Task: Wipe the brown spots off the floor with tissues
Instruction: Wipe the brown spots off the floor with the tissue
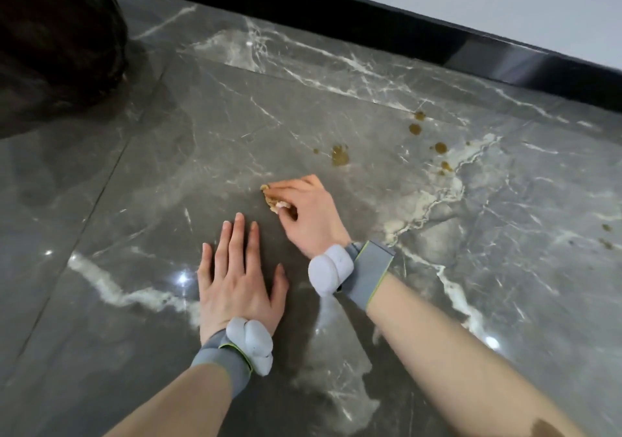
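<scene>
So the tissue [270, 198] is a scrunched, brown-stained wad on the grey marble floor [134, 184], long side running roughly near-to-far, pinched under the curled fingers of the right hand [304, 213], brown spots [340, 155] just beyond it, left hand [235, 278] flat with fingers spread alongside.

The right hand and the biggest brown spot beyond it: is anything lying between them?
Nothing. In the head view, only bare marble floor separates the right hand, gripping a tissue, from the biggest brown spot.
</scene>
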A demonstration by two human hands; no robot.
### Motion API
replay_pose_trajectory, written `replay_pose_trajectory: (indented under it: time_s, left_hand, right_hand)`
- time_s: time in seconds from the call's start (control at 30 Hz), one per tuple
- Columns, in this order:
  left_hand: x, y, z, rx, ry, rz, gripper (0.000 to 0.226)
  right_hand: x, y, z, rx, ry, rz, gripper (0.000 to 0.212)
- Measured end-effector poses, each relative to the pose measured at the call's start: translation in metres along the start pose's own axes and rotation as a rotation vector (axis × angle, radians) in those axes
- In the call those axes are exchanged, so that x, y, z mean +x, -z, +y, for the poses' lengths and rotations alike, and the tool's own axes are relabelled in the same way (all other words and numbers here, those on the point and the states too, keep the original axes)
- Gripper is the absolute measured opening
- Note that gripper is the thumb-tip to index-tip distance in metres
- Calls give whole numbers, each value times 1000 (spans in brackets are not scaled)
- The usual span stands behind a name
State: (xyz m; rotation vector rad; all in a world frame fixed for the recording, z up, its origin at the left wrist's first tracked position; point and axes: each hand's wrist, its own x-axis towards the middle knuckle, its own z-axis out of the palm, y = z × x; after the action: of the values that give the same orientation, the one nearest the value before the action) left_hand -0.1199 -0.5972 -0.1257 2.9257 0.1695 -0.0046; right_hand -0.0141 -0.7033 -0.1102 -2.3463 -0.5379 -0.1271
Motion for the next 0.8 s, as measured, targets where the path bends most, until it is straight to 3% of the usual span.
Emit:
replay_pose_trajectory:
  time_s: [0.07,0.17,0.23,0.3,0.4,0.47,0.5,0.57,0.7,0.73,0.8]
  left_hand:
    - [0,0,-1,10,-2,1,67]
    - [0,0,0,25,-8,0,66]
    - [0,-1,1,23,-4,0,66]
    - [1,1,1,23,0,0,66]
    - [2,0,1,15,-3,-8,67]
    - [2,0,0,9,-13,-3,68]
    - [1,-1,0,4,-18,4,68]
    - [0,0,-1,-3,-8,13,68]
    - [-3,-1,3,-7,5,11,68]
    - [-2,-1,3,-4,6,10,68]
    - [-1,1,2,-2,6,10,69]
  right_hand:
    - [8,16,26,-93,-84,93,33]
    - [19,61,70,-263,-571,334,36]
    - [29,68,77,-294,-770,330,38]
    - [37,51,55,-251,-628,279,37]
    - [24,-2,7,-79,-113,162,32]
    - [14,-12,-5,-7,37,5,34]
    - [13,-6,0,-4,24,-17,35]
    - [15,13,21,-56,-136,136,35]
    - [12,56,72,-210,-727,417,36]
    - [14,53,71,-210,-783,426,36]
    - [23,32,44,-155,-637,359,38]
